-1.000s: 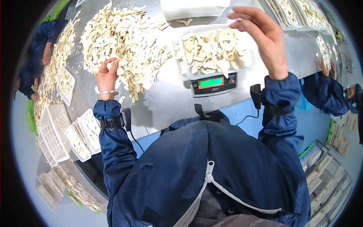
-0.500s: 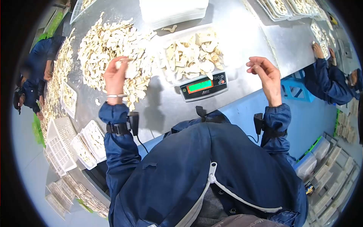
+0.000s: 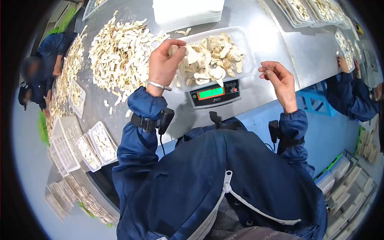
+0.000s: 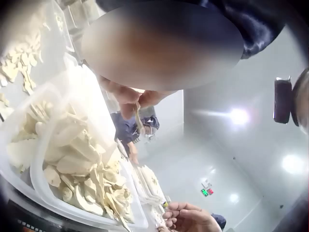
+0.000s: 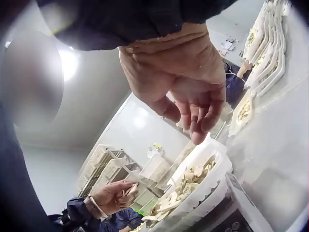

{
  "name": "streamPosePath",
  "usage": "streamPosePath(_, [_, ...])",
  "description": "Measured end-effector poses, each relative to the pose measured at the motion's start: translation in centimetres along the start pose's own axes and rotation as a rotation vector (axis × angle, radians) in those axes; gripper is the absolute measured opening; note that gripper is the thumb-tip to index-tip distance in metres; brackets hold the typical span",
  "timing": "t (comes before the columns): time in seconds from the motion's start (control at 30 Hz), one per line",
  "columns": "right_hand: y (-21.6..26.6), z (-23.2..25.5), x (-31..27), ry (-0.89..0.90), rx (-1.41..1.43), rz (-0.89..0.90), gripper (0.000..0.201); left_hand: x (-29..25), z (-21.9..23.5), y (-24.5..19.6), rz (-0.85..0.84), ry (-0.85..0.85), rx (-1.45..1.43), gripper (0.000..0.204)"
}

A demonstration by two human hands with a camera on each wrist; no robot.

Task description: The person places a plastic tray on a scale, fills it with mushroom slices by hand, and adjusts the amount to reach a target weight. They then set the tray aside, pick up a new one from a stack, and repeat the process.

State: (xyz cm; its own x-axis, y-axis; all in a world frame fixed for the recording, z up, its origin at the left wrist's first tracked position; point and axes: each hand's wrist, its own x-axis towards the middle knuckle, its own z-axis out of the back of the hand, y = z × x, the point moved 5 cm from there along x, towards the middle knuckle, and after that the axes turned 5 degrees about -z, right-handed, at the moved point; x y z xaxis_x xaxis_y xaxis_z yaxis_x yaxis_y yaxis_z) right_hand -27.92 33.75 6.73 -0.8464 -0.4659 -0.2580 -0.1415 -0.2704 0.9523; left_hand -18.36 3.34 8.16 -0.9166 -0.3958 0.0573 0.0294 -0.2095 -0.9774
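Observation:
My left hand (image 3: 163, 66) is at the left rim of a clear plastic tray (image 3: 250, 50) heaped with pale dried mushroom slices (image 3: 216, 56). Between its thumb and fingers it pinches a thin mushroom slice (image 4: 140, 121), seen edge-on in the left wrist view. The tray sits on a digital scale (image 3: 221, 100) with a lit green display. To the right of the tray, my right hand (image 3: 282, 86) hovers with loosely bent fingers and nothing in them. A large pile of mushroom slices (image 3: 114, 58) lies on the metal table to the left.
A stack of white trays (image 3: 188, 16) stands behind the scale. Filled trays (image 3: 300, 12) line the far right, and more filled trays (image 3: 102, 142) lie by a white perforated basket (image 3: 64, 144) at left. Other people work at both sides; a blue stool (image 3: 318, 102) stands at right.
My left hand has moved right from the pile to the tray's left rim with a slice. My right hand has drawn back from over the tray to its right side.

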Motion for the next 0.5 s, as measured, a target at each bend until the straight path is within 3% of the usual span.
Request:
streamPosePath(0.07, [0.3, -0.5, 0.3, 0.026, -0.004, 0.015, 0.022, 0.1, -0.4, -0.3, -0.033, 0.006, 0.107, 0.017])
streamPosePath(0.17, [0.7, -0.9, 0.4, 0.036, -0.014, 0.032, 0.022, 0.1, 0.7, -0.2, -0.048, -0.097, -0.011, 0.014])
streamPosePath(0.33, [0.5, -0.2, 0.1, 0.011, -0.02, 0.024, 0.022, -2.1, 5.3, 0.7, 0.023, -0.246, -0.006, 0.011])
streamPosePath(0.5, [0.4, 0.0, 0.1, 0.015, 0.004, 0.031, 0.022, -5.4, 10.9, 6.2, 0.147, -0.359, 0.025, 0.012])
